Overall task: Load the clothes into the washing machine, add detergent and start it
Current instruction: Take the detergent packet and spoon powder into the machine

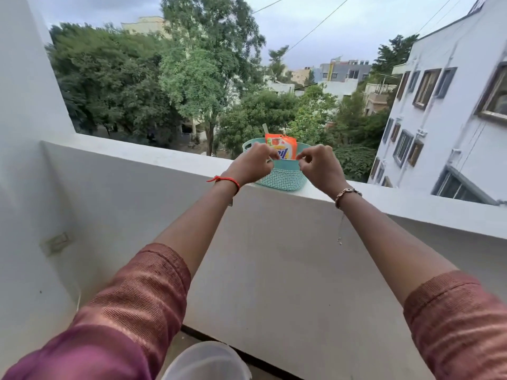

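our left hand [253, 163] has its fingers curled, tips drawn together at the near rim of the teal basket [282, 178], right against the orange detergent packet [282, 149]; we cannot tell whether it pinches anything. our right hand [319, 167] curls likewise at the rim just right of the packet, its grip equally unclear. the packet stands upright inside the basket, beside a pale stick [265, 129]. the basket sits on the white parapet ledge [137, 152]. a translucent tub [205, 360] shows below us.
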`<action>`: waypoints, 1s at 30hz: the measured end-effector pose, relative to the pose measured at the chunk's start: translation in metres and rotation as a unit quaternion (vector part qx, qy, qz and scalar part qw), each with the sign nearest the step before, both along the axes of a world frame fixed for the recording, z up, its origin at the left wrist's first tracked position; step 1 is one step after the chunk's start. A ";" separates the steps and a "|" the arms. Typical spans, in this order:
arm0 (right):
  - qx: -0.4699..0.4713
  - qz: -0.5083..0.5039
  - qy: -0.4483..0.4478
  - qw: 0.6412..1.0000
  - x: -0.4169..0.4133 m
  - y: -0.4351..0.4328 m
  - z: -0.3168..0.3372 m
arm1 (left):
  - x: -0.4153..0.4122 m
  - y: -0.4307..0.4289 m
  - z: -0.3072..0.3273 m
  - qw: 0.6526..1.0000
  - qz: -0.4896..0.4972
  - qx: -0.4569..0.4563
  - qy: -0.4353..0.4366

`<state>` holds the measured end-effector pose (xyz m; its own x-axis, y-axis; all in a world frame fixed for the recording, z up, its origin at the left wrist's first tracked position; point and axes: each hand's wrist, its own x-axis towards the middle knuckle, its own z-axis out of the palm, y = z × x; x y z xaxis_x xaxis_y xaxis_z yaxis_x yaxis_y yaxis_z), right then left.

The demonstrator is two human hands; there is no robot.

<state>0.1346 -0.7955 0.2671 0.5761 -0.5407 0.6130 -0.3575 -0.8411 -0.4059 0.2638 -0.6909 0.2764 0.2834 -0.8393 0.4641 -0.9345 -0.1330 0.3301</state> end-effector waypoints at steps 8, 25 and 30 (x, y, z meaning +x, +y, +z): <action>0.028 -0.023 -0.033 0.999 0.061 -0.058 0.016 | 0.060 -0.066 0.016 0.999 0.011 -0.005 0.039; 0.225 -0.100 0.022 0.969 0.128 -0.138 -0.003 | 0.113 -0.150 0.014 0.943 0.088 0.233 0.220; 0.269 -0.090 0.053 0.957 0.135 -0.143 -0.003 | 0.121 -0.161 0.007 0.930 0.089 0.298 0.197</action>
<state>0.2698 -0.9387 0.2641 0.4876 -0.8581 0.1609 -0.5399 -0.4412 -0.7168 0.3852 -0.8520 0.2832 0.4911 -0.8379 -0.2382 -0.7027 -0.5426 0.4602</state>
